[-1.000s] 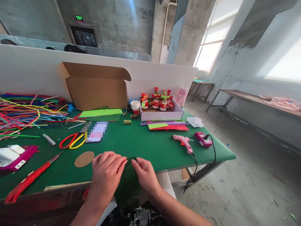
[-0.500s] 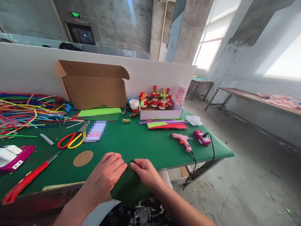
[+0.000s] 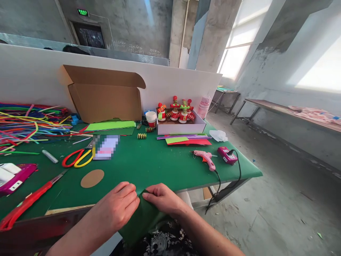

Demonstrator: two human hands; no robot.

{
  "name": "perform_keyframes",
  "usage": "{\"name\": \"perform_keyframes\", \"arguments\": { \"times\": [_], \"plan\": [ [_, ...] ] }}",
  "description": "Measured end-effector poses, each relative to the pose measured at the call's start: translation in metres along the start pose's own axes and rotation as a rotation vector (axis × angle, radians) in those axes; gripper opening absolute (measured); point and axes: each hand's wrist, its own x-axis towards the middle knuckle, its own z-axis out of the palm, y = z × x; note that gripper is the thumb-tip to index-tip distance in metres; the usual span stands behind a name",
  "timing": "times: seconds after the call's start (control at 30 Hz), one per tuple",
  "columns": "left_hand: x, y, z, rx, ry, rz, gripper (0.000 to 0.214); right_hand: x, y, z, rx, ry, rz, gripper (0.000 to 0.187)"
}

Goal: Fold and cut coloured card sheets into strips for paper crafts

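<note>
My left hand (image 3: 117, 206) and my right hand (image 3: 162, 198) meet at the near edge of the green table (image 3: 160, 160). Both pinch the top edge of a dark green sheet (image 3: 141, 222) that hangs over the table edge toward my lap. The fingers of both hands are closed on the sheet, thumbs nearly touching. A brown cardboard disc (image 3: 92, 178) lies just beyond my left hand.
Red-and-yellow scissors (image 3: 76, 158), a red-handled cutter (image 3: 25, 205) and a pile of pipe cleaners (image 3: 26, 124) lie on the left. An open cardboard box (image 3: 103, 94) stands at the back. A pink glue gun (image 3: 204, 158) and its cord lie on the right, near a white box of figures (image 3: 178, 122).
Both hands have drawn back toward me and closer together, pulling the dark green sheet further off the table edge.
</note>
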Motion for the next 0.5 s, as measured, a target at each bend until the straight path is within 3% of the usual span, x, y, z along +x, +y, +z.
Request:
{"name": "perform_keyframes", "arguments": {
  "times": [0.23,0.5],
  "plan": [
    [0.003,0.016,-0.012,0.043,-0.036,0.162,0.027,-0.002,0.002,-0.003,-0.143,-0.232,0.012,0.061],
    [-0.001,0.026,-0.016,0.015,0.014,0.11,0.032,-0.001,0.007,-0.005,-0.196,-0.35,0.049,0.061]
  ]
}}
